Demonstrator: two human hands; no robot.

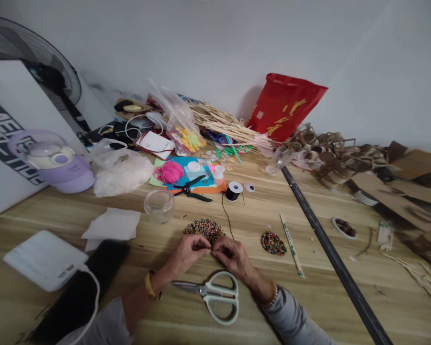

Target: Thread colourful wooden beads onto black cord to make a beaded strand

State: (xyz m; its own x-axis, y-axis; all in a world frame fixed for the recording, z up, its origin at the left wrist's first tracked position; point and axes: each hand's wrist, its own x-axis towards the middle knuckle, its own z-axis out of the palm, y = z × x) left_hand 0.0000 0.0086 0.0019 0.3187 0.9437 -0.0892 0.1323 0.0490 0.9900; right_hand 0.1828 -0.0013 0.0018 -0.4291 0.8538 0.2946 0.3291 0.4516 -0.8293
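Note:
My left hand [191, 250] and my right hand [233, 255] meet fingertip to fingertip at the near edge of a heap of multicoloured beads [205, 229]. Both are pinched closed; whatever lies between the fingers is too small to make out. A thin black cord [227, 214] runs from its spool [233, 191] down toward my right hand, and its end is hidden there. Scissors with pale handles [221, 298] lie just below my hands, blades pointing left. Right of my right hand rests a coiled string of coloured beads [273, 243].
A clear jar [159, 207], dark-handled pliers [193, 189] and pink yarn [169, 171] lie beyond my hands. At left are a white device [45, 260] with a cable and a purple cap-shaped object [59, 165]. A dark strip [330, 249] crosses the table at right, near small woven baskets [330, 175].

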